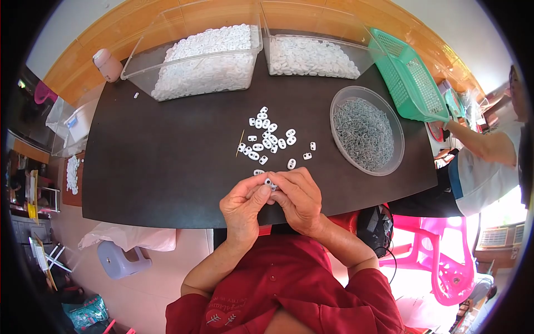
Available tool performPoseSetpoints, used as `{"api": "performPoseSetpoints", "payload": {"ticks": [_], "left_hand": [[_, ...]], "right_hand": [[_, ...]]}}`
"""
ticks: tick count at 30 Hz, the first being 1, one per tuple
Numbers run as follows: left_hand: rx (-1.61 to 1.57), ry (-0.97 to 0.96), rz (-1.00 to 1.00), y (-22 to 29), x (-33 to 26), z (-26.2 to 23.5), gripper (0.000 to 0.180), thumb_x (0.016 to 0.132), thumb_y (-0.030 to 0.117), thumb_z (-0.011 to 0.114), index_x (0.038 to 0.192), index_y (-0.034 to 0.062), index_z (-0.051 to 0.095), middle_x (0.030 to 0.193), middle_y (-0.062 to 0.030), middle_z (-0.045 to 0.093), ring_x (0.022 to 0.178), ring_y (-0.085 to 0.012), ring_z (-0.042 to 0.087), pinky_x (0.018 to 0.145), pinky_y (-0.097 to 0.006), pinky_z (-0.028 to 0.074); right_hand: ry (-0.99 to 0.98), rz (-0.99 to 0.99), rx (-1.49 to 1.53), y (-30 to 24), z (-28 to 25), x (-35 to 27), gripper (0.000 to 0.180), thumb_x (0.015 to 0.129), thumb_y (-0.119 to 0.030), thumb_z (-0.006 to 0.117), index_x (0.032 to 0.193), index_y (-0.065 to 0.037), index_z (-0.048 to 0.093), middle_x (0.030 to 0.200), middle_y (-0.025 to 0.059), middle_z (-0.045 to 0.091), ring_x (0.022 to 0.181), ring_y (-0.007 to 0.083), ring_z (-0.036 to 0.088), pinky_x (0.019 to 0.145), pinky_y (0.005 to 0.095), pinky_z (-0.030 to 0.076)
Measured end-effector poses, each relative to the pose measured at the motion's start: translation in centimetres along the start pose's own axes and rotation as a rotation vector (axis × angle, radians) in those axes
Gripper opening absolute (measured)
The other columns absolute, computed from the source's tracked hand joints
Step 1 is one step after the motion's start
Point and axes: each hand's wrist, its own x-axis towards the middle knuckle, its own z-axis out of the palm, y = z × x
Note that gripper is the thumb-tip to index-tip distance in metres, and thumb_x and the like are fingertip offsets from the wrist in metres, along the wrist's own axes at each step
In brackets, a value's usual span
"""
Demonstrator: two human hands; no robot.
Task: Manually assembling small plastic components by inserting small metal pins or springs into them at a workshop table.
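Note:
Both my hands meet at the near edge of the dark table (183, 167). Between the fingertips of my left hand (242, 207) and my right hand (300, 199) is a small white plastic piece with dark holes (269, 182). Fingers of both hands pinch it closely, partly covering it. Just beyond them lies a loose scatter of similar white two-holed pieces (273, 139), some singly to the right. Beside the scatter, on its left, rests a thin yellowish stick (240, 143).
Two clear bins, left (146, 83) and right (311, 39), hold white pieces at the back. A round tub (396, 158) of small grey metal parts stands right, near a green basket (411, 83). A pink bottle (108, 65) stands back left. Another person (489, 150) is at right.

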Motion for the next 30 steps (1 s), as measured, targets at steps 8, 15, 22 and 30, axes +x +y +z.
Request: {"api": "performPoseSetpoints", "payload": {"ticks": [8,15,22,30], "left_hand": [[0.086,-0.092,0.130,-0.2,0.4,-0.6,0.023,0.085,0.000,0.064,0.108,-0.0038,0.065,0.089,-0.0049,0.058,0.072,-0.0109,0.054,0.062,-0.022,0.046],[0.152,-0.120,0.165,0.0,0.3,-0.7,0.025,0.089,0.004,0.062,0.113,-0.0020,0.063,0.089,-0.0029,0.055,0.076,-0.0090,0.053,0.068,-0.020,0.048],[0.130,-0.090,0.166,0.1,0.4,-0.6,0.024,0.087,0.001,0.062,0.110,-0.0040,0.064,0.088,-0.0040,0.056,0.071,-0.0099,0.052,0.061,-0.021,0.044],[0.191,-0.071,0.210,-0.5,0.0,-0.6,0.023,0.090,0.004,0.060,0.112,-0.0018,0.063,0.089,-0.0016,0.053,0.072,-0.0066,0.050,0.064,-0.019,0.044]], "right_hand": [[0.022,0.039,0.022,-0.1,0.0,-0.1,0.034,0.072,0.001,0.072,0.105,0.003,0.065,0.093,0.0122,0.066,0.079,0.0242,0.059,0.066,0.0316,0.048],[0.021,0.190,0.121,-1.0,-0.1,0.1,0.033,0.074,0.000,0.072,0.106,0.002,0.065,0.089,0.0107,0.065,0.074,0.0207,0.057,0.063,0.0297,0.046],[0.040,0.155,0.136,-0.7,0.4,0.0,0.031,0.073,-0.001,0.073,0.103,0.001,0.065,0.082,0.0082,0.064,0.070,0.0194,0.056,0.061,0.0287,0.045],[0.075,0.124,0.092,-0.8,1.0,-0.3,0.030,0.073,-0.002,0.072,0.102,0.002,0.065,0.081,0.0089,0.064,0.068,0.0204,0.056,0.060,0.0293,0.045]]}}
